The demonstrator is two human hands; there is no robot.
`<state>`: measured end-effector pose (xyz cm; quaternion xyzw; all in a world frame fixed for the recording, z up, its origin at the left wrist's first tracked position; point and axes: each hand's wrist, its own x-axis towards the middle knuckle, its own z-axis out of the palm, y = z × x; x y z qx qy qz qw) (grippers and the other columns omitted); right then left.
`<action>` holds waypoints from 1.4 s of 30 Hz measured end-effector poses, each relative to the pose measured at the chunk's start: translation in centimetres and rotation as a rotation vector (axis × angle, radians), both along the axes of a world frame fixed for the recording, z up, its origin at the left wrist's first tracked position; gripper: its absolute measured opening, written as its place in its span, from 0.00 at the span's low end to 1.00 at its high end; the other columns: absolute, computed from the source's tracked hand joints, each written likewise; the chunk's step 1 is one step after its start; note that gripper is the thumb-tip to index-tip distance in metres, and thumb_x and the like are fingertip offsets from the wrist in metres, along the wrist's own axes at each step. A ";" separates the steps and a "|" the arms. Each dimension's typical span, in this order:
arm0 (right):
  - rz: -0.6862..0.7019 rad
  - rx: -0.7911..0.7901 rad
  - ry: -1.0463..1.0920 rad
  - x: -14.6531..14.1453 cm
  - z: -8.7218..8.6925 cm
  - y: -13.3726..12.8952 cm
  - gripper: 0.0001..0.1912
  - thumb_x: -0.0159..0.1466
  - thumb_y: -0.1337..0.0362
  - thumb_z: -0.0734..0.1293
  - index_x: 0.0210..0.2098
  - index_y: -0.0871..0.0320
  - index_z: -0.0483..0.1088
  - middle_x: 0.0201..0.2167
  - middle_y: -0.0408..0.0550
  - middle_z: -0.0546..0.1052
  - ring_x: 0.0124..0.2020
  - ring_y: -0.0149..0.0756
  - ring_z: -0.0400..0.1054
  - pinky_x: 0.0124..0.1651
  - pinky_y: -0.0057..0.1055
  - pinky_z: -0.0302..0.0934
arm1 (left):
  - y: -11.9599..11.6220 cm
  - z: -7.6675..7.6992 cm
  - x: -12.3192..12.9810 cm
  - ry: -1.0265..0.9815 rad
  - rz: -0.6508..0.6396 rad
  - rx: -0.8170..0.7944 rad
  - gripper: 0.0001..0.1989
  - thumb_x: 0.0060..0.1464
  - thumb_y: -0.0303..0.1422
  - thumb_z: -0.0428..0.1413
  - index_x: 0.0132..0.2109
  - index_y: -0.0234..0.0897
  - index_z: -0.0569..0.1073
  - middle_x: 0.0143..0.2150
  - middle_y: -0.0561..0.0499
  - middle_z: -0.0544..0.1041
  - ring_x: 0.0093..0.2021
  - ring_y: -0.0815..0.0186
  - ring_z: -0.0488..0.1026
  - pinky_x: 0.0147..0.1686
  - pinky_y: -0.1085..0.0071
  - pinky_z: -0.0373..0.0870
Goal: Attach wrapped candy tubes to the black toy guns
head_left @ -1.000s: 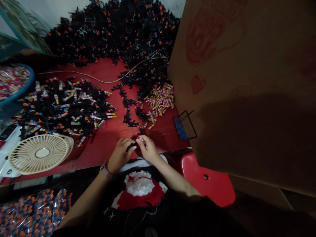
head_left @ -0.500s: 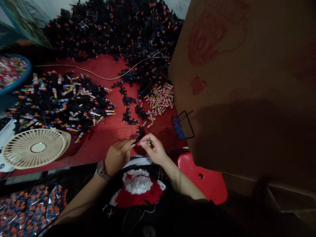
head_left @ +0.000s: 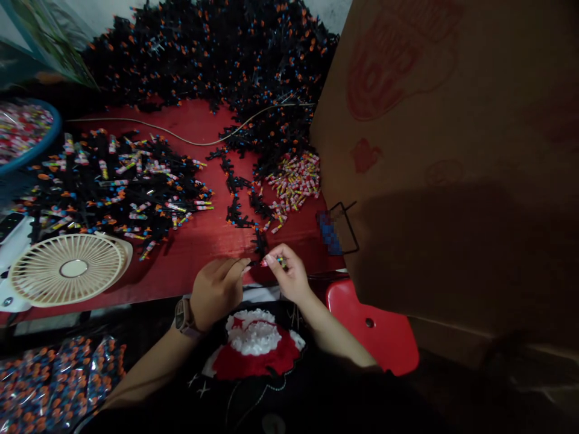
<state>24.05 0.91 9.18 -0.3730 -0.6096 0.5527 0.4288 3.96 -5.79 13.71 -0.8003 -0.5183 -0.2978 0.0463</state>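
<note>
Left grip [head_left: 218, 290] and right grip [head_left: 288, 276] drawn slightly apart since the earlier frame, the left clenched on a thin black plastic sprig [head_left: 251, 263], the right pinching a small striped multicoloured tube [head_left: 281, 261], both over the near edge of the glossy red surface [head_left: 203, 238].

Red surface [head_left: 212, 232] stretches from the left hand [head_left: 216, 288] forward to a big heap of black parts [head_left: 203, 60], with a narrow line of parts [head_left: 234, 205] running through it. A large cardboard box [head_left: 434, 150] blocks the way past the right hand [head_left: 288, 276]; a desk fan [head_left: 67, 270] stands off left.
</note>
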 end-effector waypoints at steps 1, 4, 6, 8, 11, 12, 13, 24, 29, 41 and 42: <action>-0.013 0.001 0.022 0.0 0.2 -0.1 0.17 0.75 0.48 0.69 0.38 0.54 0.73 0.32 0.43 0.78 0.33 0.35 0.72 0.41 0.31 0.67 | 0.1 0.3 0.1 0.014 -0.002 0.017 0.13 0.67 0.20 0.54 0.54 0.35 0.76 0.41 0.46 0.86 0.38 0.60 0.83 0.40 0.63 0.81; -0.041 0.002 0.055 -0.1 1.1 -0.2 0.18 0.74 0.47 0.70 0.38 0.54 0.73 0.31 0.43 0.77 0.31 0.35 0.70 0.38 0.31 0.65 | 0.6 0.8 0.2 0.046 -0.025 0.031 0.12 0.67 0.20 0.54 0.54 0.35 0.74 0.40 0.47 0.86 0.36 0.60 0.83 0.38 0.63 0.81; -0.053 -0.005 0.069 -0.2 1.7 -0.2 0.19 0.74 0.44 0.71 0.38 0.53 0.73 0.30 0.43 0.77 0.30 0.35 0.69 0.37 0.31 0.65 | 0.8 1.0 0.3 0.042 -0.032 0.038 0.14 0.66 0.19 0.54 0.55 0.36 0.74 0.40 0.46 0.86 0.36 0.60 0.83 0.38 0.63 0.81; -0.052 -0.019 0.081 -0.2 2.0 -0.2 0.21 0.74 0.42 0.70 0.37 0.53 0.72 0.30 0.43 0.76 0.30 0.35 0.68 0.37 0.32 0.65 | 0.9 1.1 0.3 0.043 -0.028 0.037 0.15 0.65 0.19 0.53 0.55 0.37 0.74 0.41 0.46 0.86 0.37 0.59 0.84 0.38 0.63 0.81; -0.044 -0.048 0.080 -0.3 2.1 -0.1 0.23 0.73 0.40 0.70 0.37 0.53 0.71 0.29 0.42 0.75 0.29 0.34 0.66 0.36 0.32 0.64 | 1.0 1.1 0.3 0.063 -0.027 0.028 0.17 0.63 0.18 0.53 0.54 0.39 0.74 0.41 0.47 0.86 0.37 0.58 0.84 0.37 0.61 0.81; -0.045 -0.052 0.074 -0.4 2.1 -0.1 0.23 0.73 0.40 0.70 0.37 0.53 0.71 0.28 0.42 0.74 0.28 0.34 0.66 0.36 0.31 0.64 | 1.0 1.0 0.3 0.072 -0.024 0.024 0.18 0.63 0.18 0.53 0.55 0.39 0.74 0.41 0.47 0.86 0.37 0.58 0.84 0.37 0.61 0.81; -0.049 -0.051 0.065 -0.4 2.0 -0.1 0.24 0.73 0.39 0.70 0.36 0.53 0.71 0.28 0.42 0.74 0.29 0.33 0.65 0.36 0.31 0.64 | 1.1 0.9 0.3 0.079 -0.022 0.023 0.18 0.62 0.18 0.54 0.55 0.39 0.74 0.41 0.47 0.86 0.37 0.58 0.84 0.37 0.61 0.81; -0.009 -0.040 -0.042 -0.2 1.2 -0.5 0.19 0.73 0.45 0.71 0.36 0.53 0.72 0.31 0.45 0.78 0.31 0.36 0.70 0.36 0.32 0.67 | -0.1 -0.7 1.0 -0.001 0.072 -0.201 0.13 0.62 0.21 0.54 0.48 0.37 0.80 0.38 0.45 0.86 0.33 0.57 0.82 0.34 0.60 0.79; 0.009 -0.020 -0.081 0.1 0.1 -0.9 0.16 0.73 0.48 0.70 0.38 0.53 0.73 0.32 0.44 0.78 0.31 0.36 0.70 0.35 0.32 0.66 | -0.4 -0.8 0.8 -0.085 0.097 -0.265 0.10 0.67 0.24 0.53 0.44 0.39 0.79 0.34 0.48 0.84 0.30 0.60 0.80 0.30 0.65 0.73; -0.058 -0.002 -0.223 1.6 -4.9 5.2 0.16 0.75 0.50 0.69 0.53 0.55 0.74 0.38 0.45 0.78 0.37 0.37 0.72 0.42 0.31 0.68 | 2.4 2.9 -7.3 0.038 0.513 -0.104 0.16 0.72 0.36 0.52 0.50 0.38 0.85 0.36 0.44 0.84 0.35 0.55 0.81 0.43 0.56 0.81; -0.114 0.036 -0.291 2.1 -5.3 6.4 0.15 0.76 0.53 0.68 0.53 0.56 0.75 0.40 0.48 0.78 0.39 0.38 0.73 0.44 0.33 0.69 | 3.0 4.8 -9.7 0.007 0.648 -0.021 0.17 0.71 0.39 0.54 0.54 0.40 0.85 0.44 0.42 0.86 0.46 0.48 0.84 0.52 0.46 0.80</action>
